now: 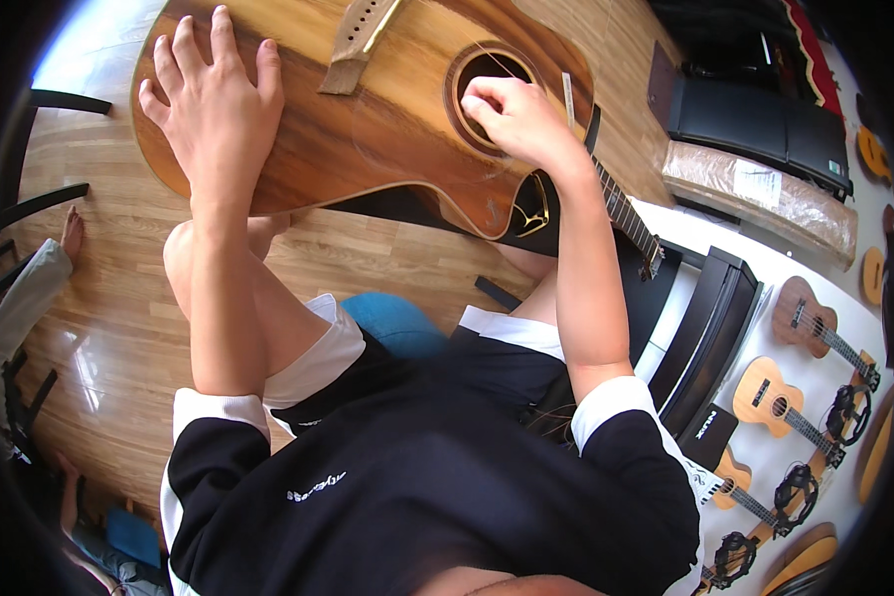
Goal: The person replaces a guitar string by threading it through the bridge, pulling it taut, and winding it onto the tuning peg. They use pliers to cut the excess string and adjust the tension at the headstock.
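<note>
An acoustic guitar (318,139) with a striped brown wooden top lies face up before me, over my knees. My left hand (214,114) rests flat on the wide end of its body, fingers spread. My right hand (517,114) is over the dark soundhole (474,74), its fingers curled in together; what they hold, if anything, I cannot make out. A thin line like a string runs close to these fingers. Between my hands, toward the far side, is the wooden bridge (353,55) with a pale saddle. The neck (621,204) passes beyond my right wrist to the headstock.
A yellow-and-black object (533,214) lies by the guitar's cutaway. On the right are a black keyboard (700,338), a wrapped long package (760,199) and several ukuleles (770,397) on a white surface. Other people's limbs (30,288) and chair legs show at left.
</note>
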The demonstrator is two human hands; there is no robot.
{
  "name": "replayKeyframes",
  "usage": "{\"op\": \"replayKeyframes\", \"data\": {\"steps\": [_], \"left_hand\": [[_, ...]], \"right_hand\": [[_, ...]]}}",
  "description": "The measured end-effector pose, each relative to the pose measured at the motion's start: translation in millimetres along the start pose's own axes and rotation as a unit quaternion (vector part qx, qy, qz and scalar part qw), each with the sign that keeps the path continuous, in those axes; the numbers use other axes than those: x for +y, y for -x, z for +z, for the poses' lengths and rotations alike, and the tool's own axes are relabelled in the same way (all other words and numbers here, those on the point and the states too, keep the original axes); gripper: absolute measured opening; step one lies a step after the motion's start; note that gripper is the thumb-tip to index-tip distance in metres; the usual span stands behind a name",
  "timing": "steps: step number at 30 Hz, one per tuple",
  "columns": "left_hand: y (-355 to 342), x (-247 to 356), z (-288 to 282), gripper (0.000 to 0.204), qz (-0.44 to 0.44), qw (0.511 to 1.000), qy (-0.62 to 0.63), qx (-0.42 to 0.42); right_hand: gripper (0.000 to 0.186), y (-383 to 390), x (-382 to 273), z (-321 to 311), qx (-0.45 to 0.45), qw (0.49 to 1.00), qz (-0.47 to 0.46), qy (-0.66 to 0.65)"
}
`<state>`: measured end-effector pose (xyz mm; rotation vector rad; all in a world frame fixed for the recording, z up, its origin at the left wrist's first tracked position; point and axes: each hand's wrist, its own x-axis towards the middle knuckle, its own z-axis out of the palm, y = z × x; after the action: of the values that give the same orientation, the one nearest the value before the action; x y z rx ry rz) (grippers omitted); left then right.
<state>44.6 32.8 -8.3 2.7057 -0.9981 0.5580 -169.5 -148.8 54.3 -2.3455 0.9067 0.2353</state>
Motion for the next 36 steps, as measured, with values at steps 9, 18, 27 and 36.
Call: {"op": "replayKeyframes", "data": {"steps": [9, 18, 27, 36], "left_hand": [[-4.4, -34.4, 11.0, 0.060, 0.000, 0.999, -0.011, 0.045], [-25.3, -10.1, 32.3, 0.064, 0.018, 0.999, -0.030, 0.012], [-42.7, -41.0, 23.5, 0.083, -0.051, 0.992, 0.016, -0.113], [-43.9, -14.9, 18.5, 0.066, 0.065, 0.996, 0.023, -0.050]], "right_hand": [[0.012, 138.5, 47.8, 21.6, 0.164, 0.957, -0.013, -0.238], [0.016, 210.3, 198.4, 115.5, 0.337, 0.818, 0.098, -0.455], [0.016, 389.2, 143.8, 128.2, 0.448, 0.860, 0.122, -0.212], [0.026, 545.4, 189.8, 205.8, 0.564, 0.724, 0.380, -0.119]]}}
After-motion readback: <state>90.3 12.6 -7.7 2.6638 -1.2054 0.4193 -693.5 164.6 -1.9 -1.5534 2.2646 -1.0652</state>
